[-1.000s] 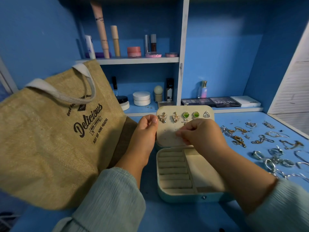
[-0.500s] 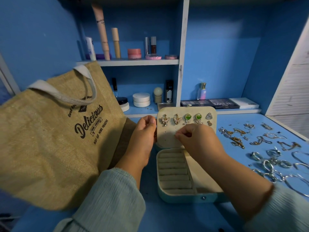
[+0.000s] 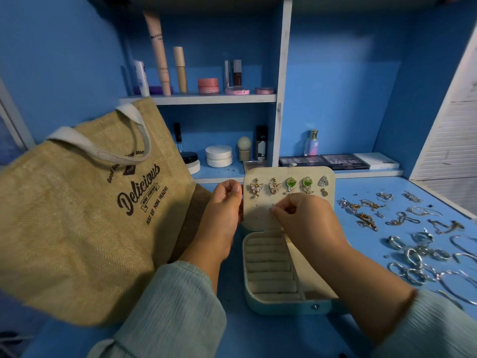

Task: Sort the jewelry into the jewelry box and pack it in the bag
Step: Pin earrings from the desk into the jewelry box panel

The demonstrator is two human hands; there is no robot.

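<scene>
Standing open on the blue table [image 3: 361, 192], the box [image 3: 271, 270] is taken as the landmark for all that follows. Its lid [image 3: 260, 213] is raised upright at the far edge, and a row of earrings [image 3: 290, 186] is pinned along the lid's top: two gold butterflies, two green stones, one silver triangle with a small piece below it. The lid's left edge is gripped by the left hand [image 3: 223, 208], fingers curled round it. In front of the lid's lower half, the right hand [image 3: 302, 218] is held with thumb and forefinger pinched together against the panel; whether something small is held between them cannot be told. The box's tray is seen with ring rolls on its left side and a plain compartment on its right, the latter partly hidden by the right forearm. Right of the box, loose jewelry is spread on the table: chains [image 3: 361, 213] nearer the lid, rings [image 3: 418, 251] and bangles further right. Left of the box, the bag [image 3: 77, 215] is propped upright, printed "Delicious", its white handle hanging over the front. Behind the box, cosmetics are stood on shelves [image 3: 206, 99], and a palette [image 3: 343, 161] is laid behind the lid to the right.
</scene>
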